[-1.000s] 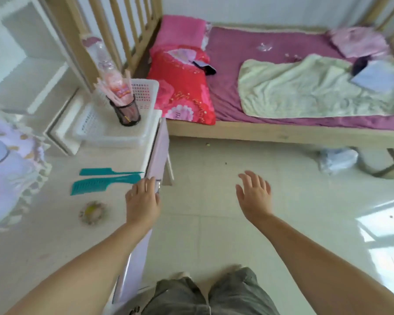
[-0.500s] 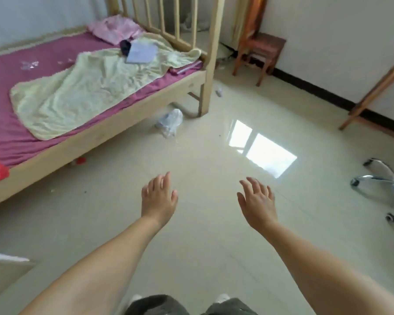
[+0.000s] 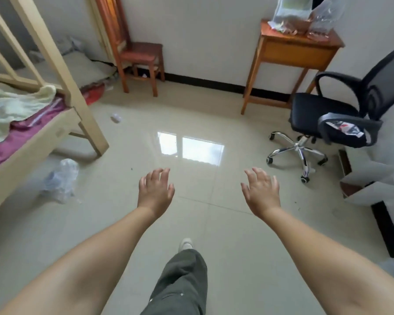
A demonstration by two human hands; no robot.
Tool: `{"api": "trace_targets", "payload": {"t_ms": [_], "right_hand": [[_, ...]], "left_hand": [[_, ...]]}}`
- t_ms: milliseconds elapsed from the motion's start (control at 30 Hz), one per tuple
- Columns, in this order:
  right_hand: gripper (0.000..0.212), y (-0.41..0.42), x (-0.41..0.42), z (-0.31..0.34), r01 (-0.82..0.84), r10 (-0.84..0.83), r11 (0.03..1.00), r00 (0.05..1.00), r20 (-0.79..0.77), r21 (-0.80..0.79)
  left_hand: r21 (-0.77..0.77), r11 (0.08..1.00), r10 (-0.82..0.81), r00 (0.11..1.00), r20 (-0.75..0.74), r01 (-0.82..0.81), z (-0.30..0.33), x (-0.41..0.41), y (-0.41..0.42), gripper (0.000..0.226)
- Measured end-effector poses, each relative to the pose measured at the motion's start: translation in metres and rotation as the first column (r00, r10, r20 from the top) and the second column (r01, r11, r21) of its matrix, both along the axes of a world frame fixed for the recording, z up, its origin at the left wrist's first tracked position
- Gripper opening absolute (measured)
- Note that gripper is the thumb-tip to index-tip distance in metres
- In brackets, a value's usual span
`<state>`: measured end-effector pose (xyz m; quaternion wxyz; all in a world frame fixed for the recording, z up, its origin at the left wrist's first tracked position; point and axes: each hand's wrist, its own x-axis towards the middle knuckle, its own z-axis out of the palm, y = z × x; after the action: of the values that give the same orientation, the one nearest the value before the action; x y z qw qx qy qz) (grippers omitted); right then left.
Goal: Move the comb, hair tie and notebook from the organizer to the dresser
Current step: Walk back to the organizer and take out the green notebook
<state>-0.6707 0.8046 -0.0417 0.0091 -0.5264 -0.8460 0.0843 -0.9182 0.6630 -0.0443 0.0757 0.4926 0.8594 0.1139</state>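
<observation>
My left hand [image 3: 156, 192] and my right hand [image 3: 261, 192] are held out in front of me over the pale tiled floor, palms down, fingers spread, with nothing in either. The comb, the hair tie, the notebook, the organizer and the dresser are all out of view. One of my legs in grey trousers [image 3: 182, 283] is stepping forward below the hands.
A wooden bed [image 3: 43, 133] with a yellow blanket stands at the left, a crumpled plastic bag [image 3: 60, 180] on the floor beside it. A wooden chair [image 3: 139, 55] and a small wooden table [image 3: 293, 51] stand by the far wall. A black office chair [image 3: 332, 119] is at the right.
The view has swung right, away from the dresser with the combs and hair tie, past the bed to the far side of the room. Both hands stay empty and spread.
</observation>
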Motion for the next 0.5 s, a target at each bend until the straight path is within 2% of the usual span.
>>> {"api": "trace_targets", "payload": {"t_ms": [200, 433, 500], "right_hand": [[0.047, 0.163, -0.015, 0.029, 0.215, -0.214, 0.976, 0.976, -0.033, 0.042], [0.047, 0.319, -0.013, 0.032, 0.343, -0.341, 0.937, 0.939, -0.04, 0.064], [0.047, 0.391, -0.011, 0.025, 0.386, -0.384, 0.92, 0.923, -0.033, 0.067]], "left_hand": [[0.036, 0.977, -0.21, 0.978, -0.008, 0.21, 0.034, -0.031, 0.22, 0.05], [0.046, 0.917, -0.394, 0.919, -0.025, 0.395, 0.048, -0.031, 0.422, 0.048], [0.073, 0.891, -0.446, 0.894, -0.038, 0.447, 0.043, -0.03, 0.501, 0.048]]}}
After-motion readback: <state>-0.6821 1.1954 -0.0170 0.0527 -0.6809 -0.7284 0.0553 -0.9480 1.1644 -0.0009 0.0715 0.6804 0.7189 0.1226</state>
